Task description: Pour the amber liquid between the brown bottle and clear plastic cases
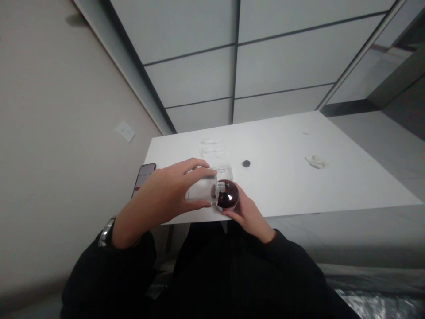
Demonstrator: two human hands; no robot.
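Note:
My left hand (pixel 175 188) is wrapped round a clear glass bottle (pixel 202 189), which lies tilted on its side in the air. Its neck points right and meets the top opening of a dark red-brown round bottle (pixel 229 198). My right hand (pixel 247 212) grips that dark bottle from the right and below, near the front edge of the table. Whether liquid passes between the two bottles cannot be made out. Just behind them lies a clear plastic or glass piece (pixel 225 172). A small dark round cap (pixel 246 164) rests a little farther back to the right.
On the white table (pixel 279 190), a phone (pixel 143 177) lies at the left edge by the wall. Clear packaging (pixel 212 148) sits toward the back. A crumpled white tissue (pixel 316 162) is on the right. Panelled sliding doors (pixel 199 79) stand behind the table.

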